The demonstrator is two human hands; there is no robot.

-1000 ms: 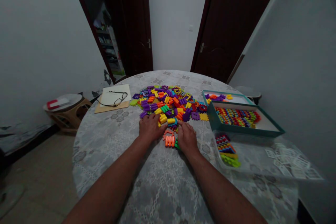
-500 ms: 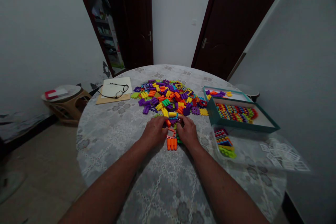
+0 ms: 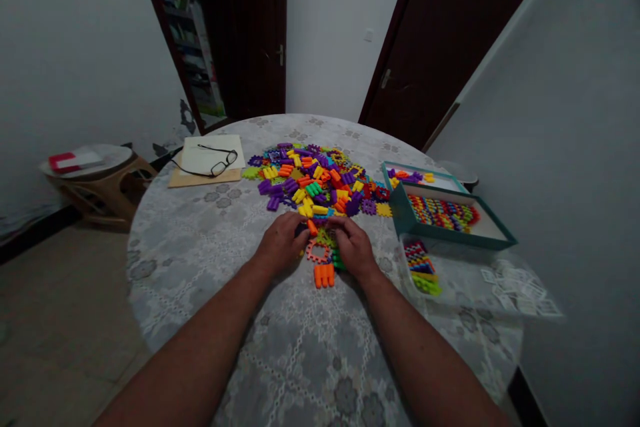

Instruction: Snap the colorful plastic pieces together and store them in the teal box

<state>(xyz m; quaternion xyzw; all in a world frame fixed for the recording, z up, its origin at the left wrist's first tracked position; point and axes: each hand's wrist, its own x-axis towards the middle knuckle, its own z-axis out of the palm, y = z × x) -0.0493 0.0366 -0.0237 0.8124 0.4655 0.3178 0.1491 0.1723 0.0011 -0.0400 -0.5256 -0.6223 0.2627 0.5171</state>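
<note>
My left hand (image 3: 283,243) is curled at the near edge of a heap of plastic building pieces (image 3: 313,180), its thumb and index finger at an orange building block (image 3: 313,227). Opposite it, my right hand (image 3: 354,247) has its fingers bent and drawn together beside lime-green pieces (image 3: 326,237); what its fingertips grip is hidden. Between the hands lies an orange gear-shaped ring (image 3: 318,252). Closer to me sits an orange ribbed block (image 3: 324,275). Green pieces (image 3: 338,260) show partly under my right hand.
Right of the heap stand a teal-edged box (image 3: 455,235) with rows of colourful pieces, its shallow lid (image 3: 453,181), and a clear plastic tray (image 3: 450,280) holding pieces and white cards. Glasses (image 3: 219,168) rest on paper (image 3: 193,152) at the left. A patterned cloth (image 3: 295,353) covers the round table.
The view has shifted slightly. My hands have moved a little apart, so the orange ring and lime-green pieces between them show more fully.
</note>
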